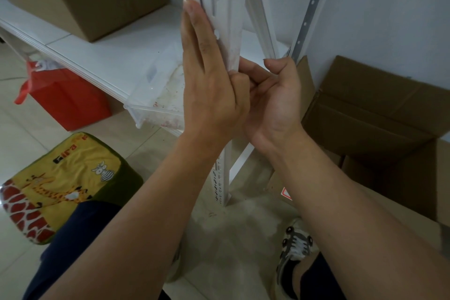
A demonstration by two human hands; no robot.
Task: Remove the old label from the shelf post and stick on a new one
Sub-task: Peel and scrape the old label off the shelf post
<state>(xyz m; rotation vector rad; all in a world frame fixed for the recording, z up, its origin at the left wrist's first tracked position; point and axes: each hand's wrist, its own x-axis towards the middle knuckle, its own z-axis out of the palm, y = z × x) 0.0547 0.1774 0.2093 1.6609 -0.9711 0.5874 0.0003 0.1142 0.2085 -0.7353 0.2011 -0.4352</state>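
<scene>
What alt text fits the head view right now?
Left hand lies flat with straight fingers against the white shelf post; the right hand curls at the post's edge just below. A clear plastic bin sits on the shelf behind.

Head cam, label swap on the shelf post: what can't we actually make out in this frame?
- Label on the shelf post: head view, none visible; the left hand lies flat over the post's face.
- Right hand fingertips: curled at the post edge behind the left hand, so what they pinch cannot be told.
- Post top: cut off by the frame's upper edge.
- Red-and-white sticker on the floor: mostly hidden by the right forearm, print too small to read.
</scene>
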